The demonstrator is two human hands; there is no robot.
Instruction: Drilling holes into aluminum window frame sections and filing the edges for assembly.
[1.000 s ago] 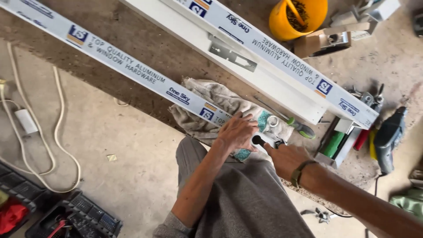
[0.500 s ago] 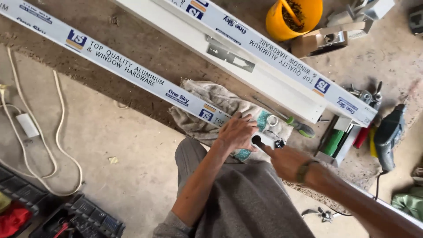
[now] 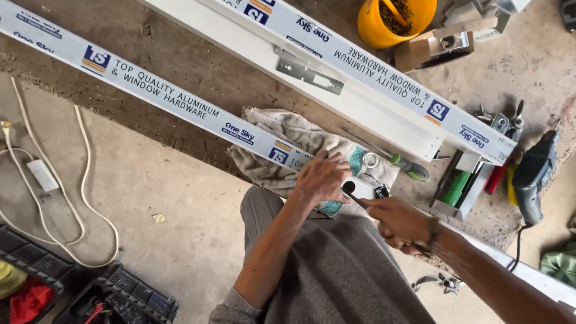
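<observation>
We are looking straight down over grey-trousered knees at a rough concrete floor (image 3: 150, 180), dusty and stained. Our left hand (image 3: 321, 179) lies flat, fingers spread and pressing down, on the near end of a long white aluminium profile (image 3: 156, 90) wrapped in glossy printed film; that end rests on a crumpled, off-white rag (image 3: 282, 135) with a soft, wrinkled texture. Our right hand (image 3: 399, 221) is closed in a fist around the handle of a slim dark tool (image 3: 354, 197), most likely a file or punch, though we cannot tell which; its tip meets a round hole at the profile's end, just beside the left fingertips. A bracelet circles the right wrist.

Beyond the rag lies a second, wider white aluminium frame section (image 3: 360, 78), square-edged and smooth, with a flat grey metal plate (image 3: 309, 71) fixed to its side. A green-handled screwdriver (image 3: 399, 162) lies between the rag and that section.

At the top an orange plastic bucket (image 3: 393, 21) holds dark loose bits and a yellowish stick. Beside it an open cardboard box (image 3: 435, 47) holds a small metal part. To the right, a shallow white tray (image 3: 465, 186) holds green and red pieces, near a dark teal power drill (image 3: 534, 174). A white cable (image 3: 54, 180) loops at left, above black plastic cases (image 3: 120, 294) at the bottom left.
</observation>
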